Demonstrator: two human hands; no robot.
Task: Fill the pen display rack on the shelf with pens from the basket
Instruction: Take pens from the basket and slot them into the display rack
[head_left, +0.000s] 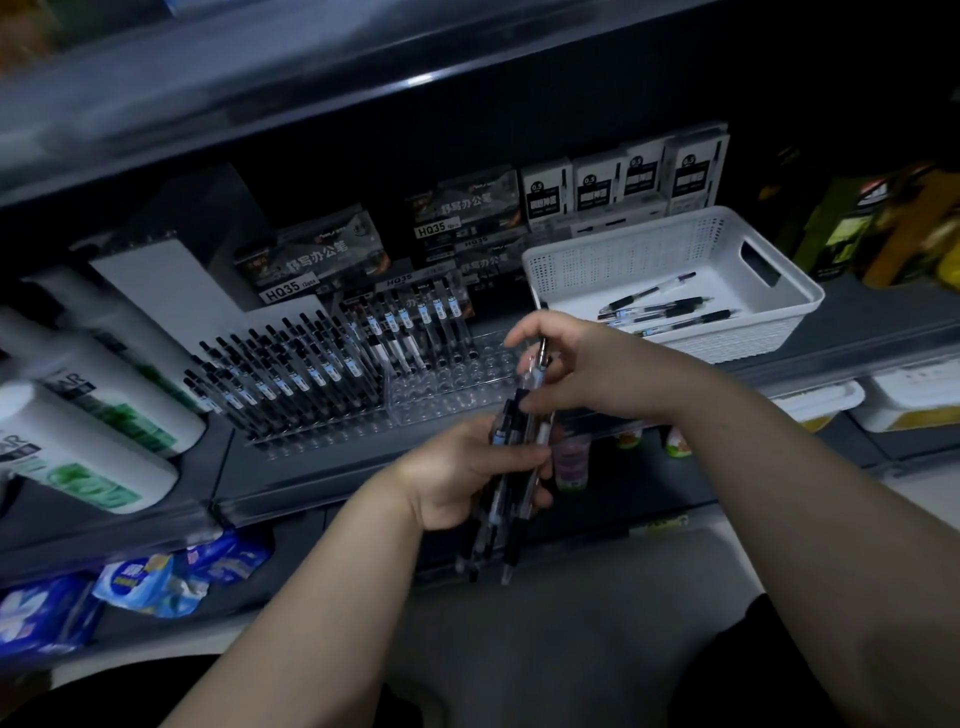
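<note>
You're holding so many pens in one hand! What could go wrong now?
1. The left hand grips a whole bunch of pens in front of the shelf. As the right hand pulls one pen free, others might slip out and drop.
2. The clear rack has small holes right beside the standing pens. In this dim light, a pen could miss its hole or knock its neighbours.

White bottles (52, 426) left, pen boxes (550, 195) behind, blue packets (145, 577) below.
</note>
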